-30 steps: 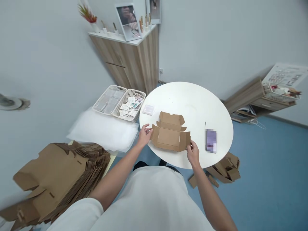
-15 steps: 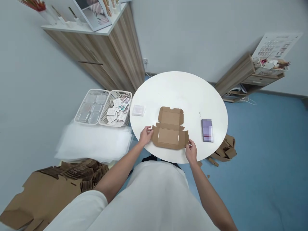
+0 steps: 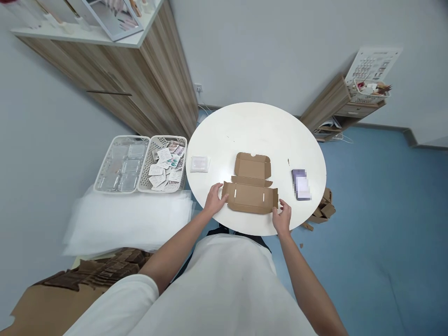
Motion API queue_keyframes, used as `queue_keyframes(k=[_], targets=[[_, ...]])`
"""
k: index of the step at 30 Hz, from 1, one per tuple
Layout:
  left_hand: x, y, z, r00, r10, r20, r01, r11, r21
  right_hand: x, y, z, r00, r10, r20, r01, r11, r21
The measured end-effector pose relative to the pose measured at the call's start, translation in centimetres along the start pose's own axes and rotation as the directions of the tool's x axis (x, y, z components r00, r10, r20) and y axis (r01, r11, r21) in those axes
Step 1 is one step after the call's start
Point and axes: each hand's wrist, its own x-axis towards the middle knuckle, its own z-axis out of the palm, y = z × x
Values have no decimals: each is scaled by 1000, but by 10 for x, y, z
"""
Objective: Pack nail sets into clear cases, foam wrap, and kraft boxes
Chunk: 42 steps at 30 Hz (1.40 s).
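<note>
A: How are the hands set on that cardboard box blank (image 3: 251,183)?

B: It lies mid-frame, largely unfolded. The left hand (image 3: 214,199), partly curled, seems to hold the left flap (image 3: 227,189) between thumb and fingers; the right hand (image 3: 282,218) curls loosely at the right flap (image 3: 275,197), grip unclear.

A: Any advice?

B: I'd bend left, then right, cleanly along the creases, without letting the blank slide on the worktop (image 3: 259,126).

A: What's hard to see?

B: Lower left, the frame cuts off stacked cardboard (image 3: 56,303); right of centre, pixelation masks a purple item (image 3: 299,186); beyond, the worktop partly hides cardboard pieces (image 3: 325,210).
</note>
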Motion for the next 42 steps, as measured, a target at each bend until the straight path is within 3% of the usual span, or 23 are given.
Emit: queue_keyframes(k=[3,6,10,13,18,24,31,37,42], targets=[[-11,11,-2,983,164,82,-177,966,189,5,-6,-6,996,-70,-50,67,995,-70],[-22,26,3,917,291,273,-368,880,299,22,-17,-12,991,-132,-26,129,987,-93],[-30,39,16,849,317,423,-484,790,378,61,-34,-15,987,-148,64,153,986,-74],[-28,42,26,850,286,443,-476,775,414,93,-46,-11,973,-77,219,83,996,-18],[-24,47,38,883,207,421,-397,808,435,139,-57,5,901,38,431,-55,998,25],[-19,55,50,904,110,413,-298,855,425,175,-53,30,867,14,499,-24,1000,13],[-3,70,57,929,70,365,-247,850,466,186,-51,29,876,-91,473,155,983,-97],[15,84,52,947,32,320,-232,757,611,181,-54,16,855,-103,508,176,980,-98],[27,89,49,928,-19,371,-251,706,663,172,-56,9,844,-118,523,197,975,-99]])
